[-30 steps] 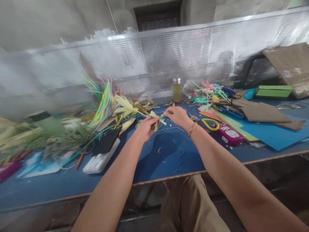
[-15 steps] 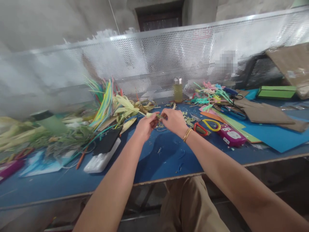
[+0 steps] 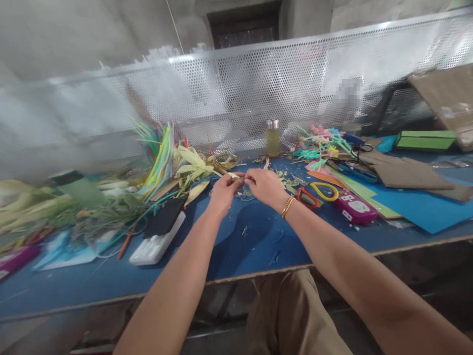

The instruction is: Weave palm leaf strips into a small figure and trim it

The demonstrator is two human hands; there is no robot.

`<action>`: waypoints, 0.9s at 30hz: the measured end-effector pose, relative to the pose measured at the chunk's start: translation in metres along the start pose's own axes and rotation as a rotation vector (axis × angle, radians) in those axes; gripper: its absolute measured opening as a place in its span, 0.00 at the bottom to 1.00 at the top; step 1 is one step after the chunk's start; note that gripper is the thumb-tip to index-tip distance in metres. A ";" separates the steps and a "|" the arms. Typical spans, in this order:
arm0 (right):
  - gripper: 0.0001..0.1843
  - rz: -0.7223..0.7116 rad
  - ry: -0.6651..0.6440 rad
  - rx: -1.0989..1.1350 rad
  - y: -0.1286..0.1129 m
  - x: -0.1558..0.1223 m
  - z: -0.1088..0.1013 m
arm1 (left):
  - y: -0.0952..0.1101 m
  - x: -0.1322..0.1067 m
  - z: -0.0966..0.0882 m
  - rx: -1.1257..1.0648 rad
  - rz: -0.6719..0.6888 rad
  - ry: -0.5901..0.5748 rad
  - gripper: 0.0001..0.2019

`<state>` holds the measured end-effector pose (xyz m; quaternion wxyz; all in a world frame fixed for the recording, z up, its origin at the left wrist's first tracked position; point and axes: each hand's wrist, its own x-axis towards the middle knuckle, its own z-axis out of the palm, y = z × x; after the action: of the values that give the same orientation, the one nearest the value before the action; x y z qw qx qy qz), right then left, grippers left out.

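My left hand [image 3: 222, 191] and my right hand [image 3: 264, 186] meet over the middle of the blue table [image 3: 240, 246], fingertips pinched together on a small pale yellow-green leaf strip [image 3: 236, 176]. Most of the strip is hidden by my fingers. A gold bracelet [image 3: 286, 207] sits on my right wrist. Just left of my hands lies a pile of pale yellow leaf strips [image 3: 192, 167] and a bundle of coloured strips [image 3: 158, 158].
A small glass jar [image 3: 272, 137] stands behind my hands by the perforated metal screen [image 3: 295, 84]. Right: red-handled scissors [image 3: 308, 197], yellow-handled scissors [image 3: 324, 190], a pink box [image 3: 354, 207], coloured paper sheets, brown cardboard [image 3: 402, 172], a green box [image 3: 423, 140]. Left: a black phone [image 3: 164, 217], a white tray [image 3: 155, 244].
My hands have drawn closer together, and my right hand has moved left and slightly toward me. The leaf strip that stuck out between them is now mostly hidden in my fingertips.
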<state>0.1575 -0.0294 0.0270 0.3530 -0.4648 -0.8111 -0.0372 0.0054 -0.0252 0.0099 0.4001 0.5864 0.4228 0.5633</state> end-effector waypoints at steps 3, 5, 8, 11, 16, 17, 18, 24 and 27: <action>0.09 -0.007 0.004 0.009 -0.003 0.000 -0.001 | -0.002 0.001 0.001 -0.009 0.045 0.032 0.11; 0.10 -0.025 0.001 0.032 -0.004 0.000 -0.001 | -0.002 0.002 0.003 -0.024 0.055 0.046 0.09; 0.11 -0.052 -0.004 0.073 -0.005 0.001 -0.003 | -0.003 0.003 0.003 -0.034 0.047 0.059 0.09; 0.11 -0.077 -0.017 0.120 -0.003 0.001 -0.003 | -0.003 0.003 0.003 -0.057 0.027 0.074 0.10; 0.08 -0.050 -0.008 0.186 0.000 0.001 -0.002 | 0.003 0.002 0.002 -0.160 -0.057 0.135 0.18; 0.08 -0.042 0.004 0.193 0.000 0.001 -0.002 | 0.004 0.001 0.001 -0.184 -0.070 0.150 0.19; 0.08 -0.035 0.018 0.198 0.001 0.001 -0.002 | 0.004 0.001 0.000 -0.202 -0.077 0.157 0.20; 0.08 0.020 0.091 0.208 0.006 0.004 -0.005 | 0.001 0.004 -0.003 -0.211 -0.106 0.076 0.16; 0.08 0.039 0.008 0.227 0.009 0.005 -0.007 | 0.001 0.004 -0.002 -0.267 -0.126 0.056 0.17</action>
<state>0.1670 -0.0234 0.0323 0.4071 -0.4376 -0.7995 0.0600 0.0036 -0.0223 0.0124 0.4972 0.4843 0.3909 0.6045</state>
